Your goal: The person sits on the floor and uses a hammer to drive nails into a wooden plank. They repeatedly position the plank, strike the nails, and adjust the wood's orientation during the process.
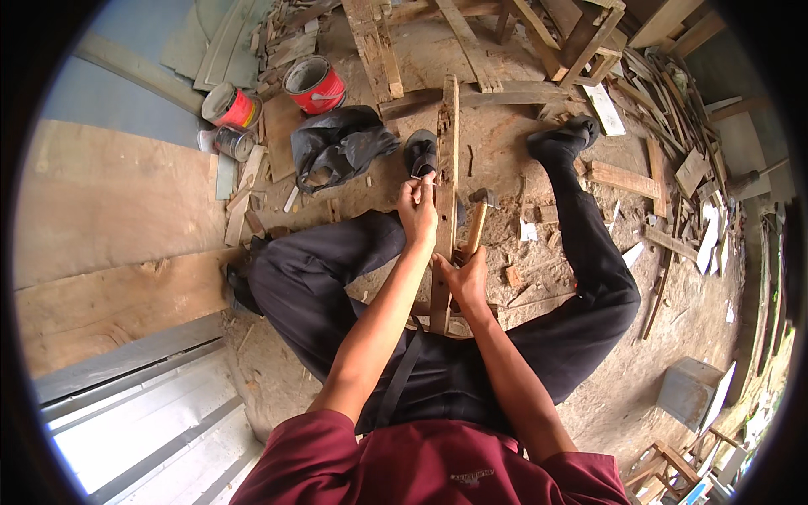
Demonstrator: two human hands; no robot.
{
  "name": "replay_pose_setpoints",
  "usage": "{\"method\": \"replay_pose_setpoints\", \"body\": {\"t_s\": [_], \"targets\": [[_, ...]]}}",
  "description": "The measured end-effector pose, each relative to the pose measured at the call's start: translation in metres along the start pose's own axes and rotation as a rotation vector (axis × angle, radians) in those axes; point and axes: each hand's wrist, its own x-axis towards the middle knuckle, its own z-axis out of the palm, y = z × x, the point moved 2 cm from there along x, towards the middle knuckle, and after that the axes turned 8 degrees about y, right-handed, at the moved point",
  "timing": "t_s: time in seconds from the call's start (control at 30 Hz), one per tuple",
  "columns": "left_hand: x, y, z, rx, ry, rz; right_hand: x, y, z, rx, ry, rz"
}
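A long narrow wooden board (449,143) stands between my legs and runs away from my lap. My left hand (418,212) is at the board's left side, fingertips pinched together. A thin pale sliver shows at those fingertips, too small to name. Closer to me, my right hand (465,276) is wrapped round the wooden handle of a hammer (477,225). The hammer's dark head points away from me, just right of the board. My right thumb lies against the board's edge.
Left of the board lies a black plastic bag (341,143), with red paint buckets (315,86) behind it. Wooden frames (581,38) stand at the far side. Scrap wood (624,178) litters the dirt floor on the right. A grey box (690,394) sits at the lower right.
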Motion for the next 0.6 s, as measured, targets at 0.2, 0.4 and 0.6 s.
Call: {"method": "replay_pose_setpoints", "body": {"t_s": [0.2,0.4,0.6], "targets": [[-0.008,0.026,0.014,-0.036,-0.042,0.085,0.006,0.0,-0.013,0.01,-0.061,0.115],[0.003,0.038,0.022,0.21,-0.152,0.458,0.007,-0.003,-0.016,0.0,-0.134,0.196],[0.003,0.055,0.024,0.44,-0.23,0.746,0.009,0.007,-0.015,0.081,-0.143,0.193]]}}
